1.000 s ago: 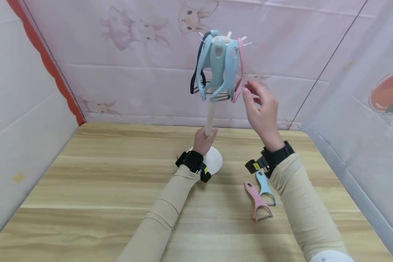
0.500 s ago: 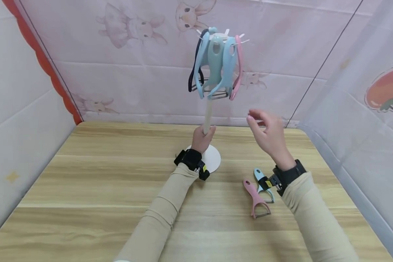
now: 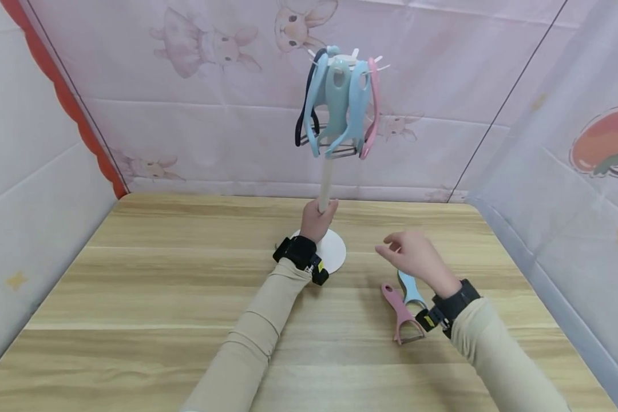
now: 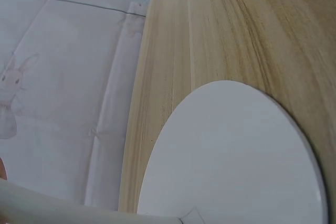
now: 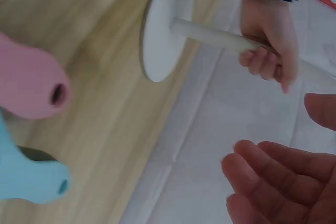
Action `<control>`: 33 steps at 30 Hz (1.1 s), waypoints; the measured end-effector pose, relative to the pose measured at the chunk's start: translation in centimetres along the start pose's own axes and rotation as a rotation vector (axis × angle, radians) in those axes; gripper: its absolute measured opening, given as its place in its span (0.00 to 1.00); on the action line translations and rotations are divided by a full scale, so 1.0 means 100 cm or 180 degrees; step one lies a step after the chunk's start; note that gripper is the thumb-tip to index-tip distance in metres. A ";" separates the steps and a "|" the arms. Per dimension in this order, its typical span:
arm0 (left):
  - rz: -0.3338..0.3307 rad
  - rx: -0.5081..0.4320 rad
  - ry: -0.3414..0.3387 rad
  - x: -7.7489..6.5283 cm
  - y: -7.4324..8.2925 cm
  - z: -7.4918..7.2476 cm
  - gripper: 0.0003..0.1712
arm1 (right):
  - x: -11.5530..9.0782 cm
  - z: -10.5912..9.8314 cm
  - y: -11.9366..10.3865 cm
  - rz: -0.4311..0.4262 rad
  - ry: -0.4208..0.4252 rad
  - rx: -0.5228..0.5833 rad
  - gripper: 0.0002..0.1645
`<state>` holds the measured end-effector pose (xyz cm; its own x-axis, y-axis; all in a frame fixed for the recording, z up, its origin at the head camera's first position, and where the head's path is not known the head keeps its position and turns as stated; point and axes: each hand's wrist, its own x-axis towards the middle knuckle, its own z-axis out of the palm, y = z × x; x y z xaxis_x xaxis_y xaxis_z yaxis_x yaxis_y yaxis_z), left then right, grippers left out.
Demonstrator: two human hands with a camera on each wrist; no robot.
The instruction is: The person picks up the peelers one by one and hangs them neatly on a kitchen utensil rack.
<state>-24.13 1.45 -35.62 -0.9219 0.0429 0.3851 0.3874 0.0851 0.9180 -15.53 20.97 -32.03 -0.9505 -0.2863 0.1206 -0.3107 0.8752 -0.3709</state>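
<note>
My left hand [image 3: 316,221] grips the white post [image 3: 327,183] of an upright stand with a round white base [image 3: 333,252]. From hooks at its top hang several peelers: light blue ones, a teal peeler [image 3: 337,100], a pink peeler [image 3: 373,109] and a dark one [image 3: 308,109] partly hidden behind. My right hand [image 3: 414,257] hovers above the table, fingers relaxed and holding nothing. Just below it lie a pink peeler [image 3: 401,312] and a light blue peeler [image 3: 411,286]; my wrist camera covers part of the blue one. Their handle ends show in the right wrist view.
The wooden table [image 3: 185,274] meets a pink fabric wall [image 3: 211,137] with rabbit prints at the back. Pale fabric walls stand at the left and right sides, the right wall [image 3: 561,189] bearing a red fruit print.
My right hand has come down from beside the hanging pink peeler to just above the two peelers on the table. The left hand keeps its grip on the post.
</note>
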 end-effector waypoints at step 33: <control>-0.0035 0.0102 0.0023 0.015 -0.039 0.007 0.14 | -0.046 0.063 0.020 0.0663 -0.0769 -0.0985 0.18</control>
<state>-27.05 1.87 -38.65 -0.9260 0.0347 0.3758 0.3772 0.1173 0.9187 -11.78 21.59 -39.15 -0.9768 -0.1424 -0.1599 -0.1332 0.9888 -0.0670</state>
